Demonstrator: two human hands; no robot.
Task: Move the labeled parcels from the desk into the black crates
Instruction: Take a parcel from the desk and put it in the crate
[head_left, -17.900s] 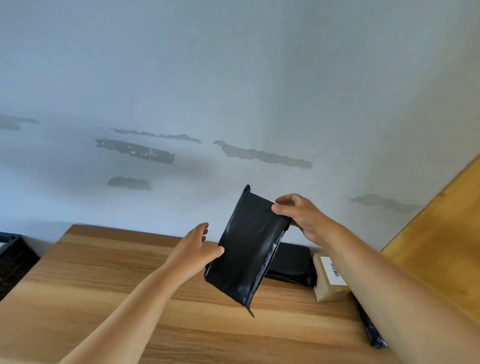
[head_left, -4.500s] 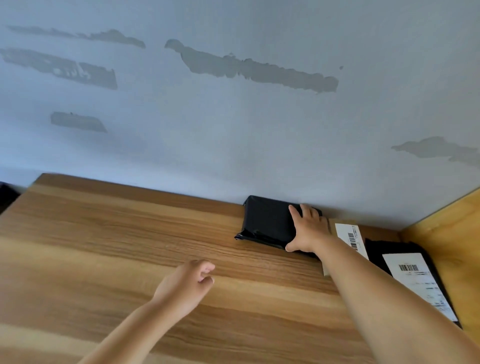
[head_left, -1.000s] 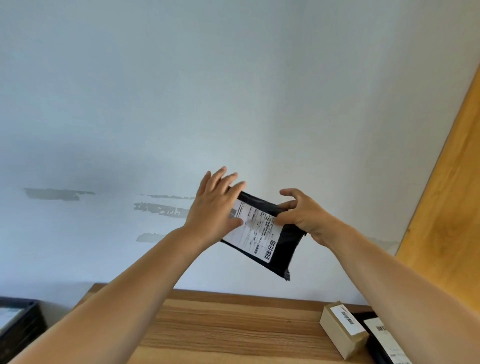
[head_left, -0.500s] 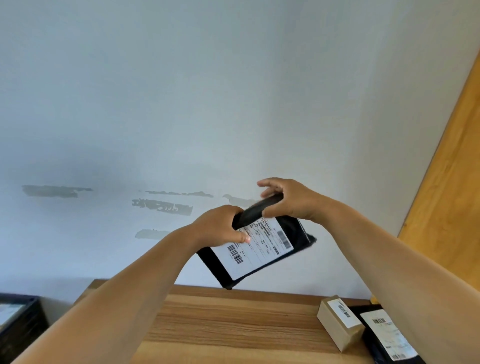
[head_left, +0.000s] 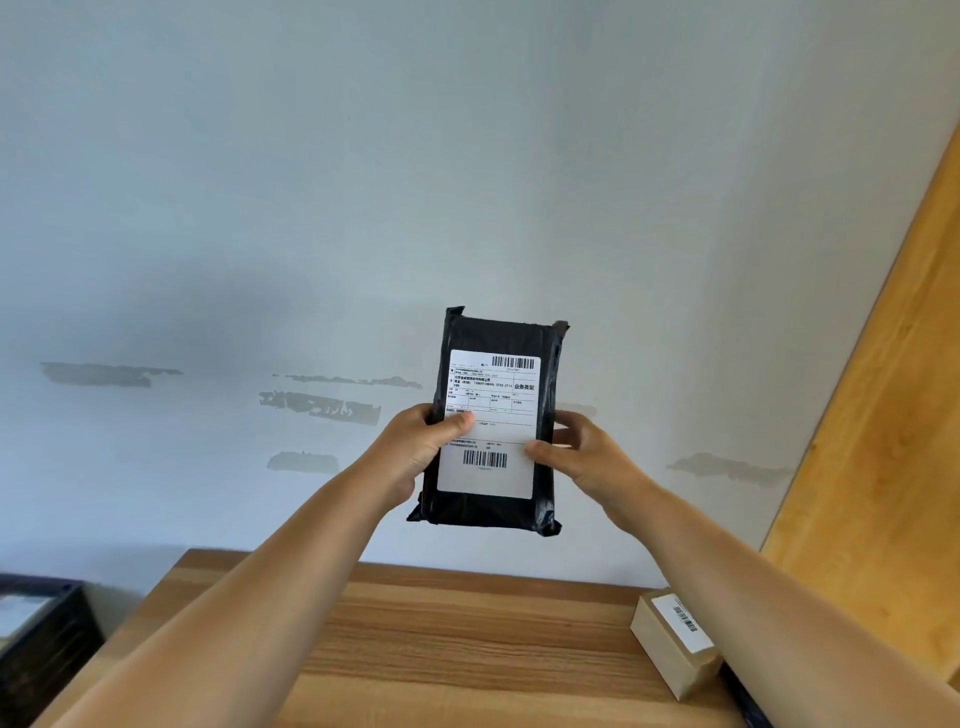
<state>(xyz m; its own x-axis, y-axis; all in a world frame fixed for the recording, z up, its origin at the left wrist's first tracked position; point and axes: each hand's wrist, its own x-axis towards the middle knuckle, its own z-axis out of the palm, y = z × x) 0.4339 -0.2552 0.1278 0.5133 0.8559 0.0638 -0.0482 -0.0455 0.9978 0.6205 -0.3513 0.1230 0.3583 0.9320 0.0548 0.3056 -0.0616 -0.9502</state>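
Head view: a cardboard box (head_left: 675, 642) sits far right on the worktop (head_left: 467, 634); a black crate (head_left: 41, 634) stands left, contents unclear. Left hand (head_left: 415, 447) and right hand (head_left: 582, 452) pinch the upright black parcel (head_left: 493, 509) above.

- We see a pale blue-grey wall (head_left: 467, 182) rising behind the table's far edge.
- We count several grey scuffed patches (head_left: 319, 406) where the wall's paint has come away, in a loose band across it, one (head_left: 727, 467) further right.
- We find a light wooden panel (head_left: 883, 415) leaning up along the right, past the table's far right corner.
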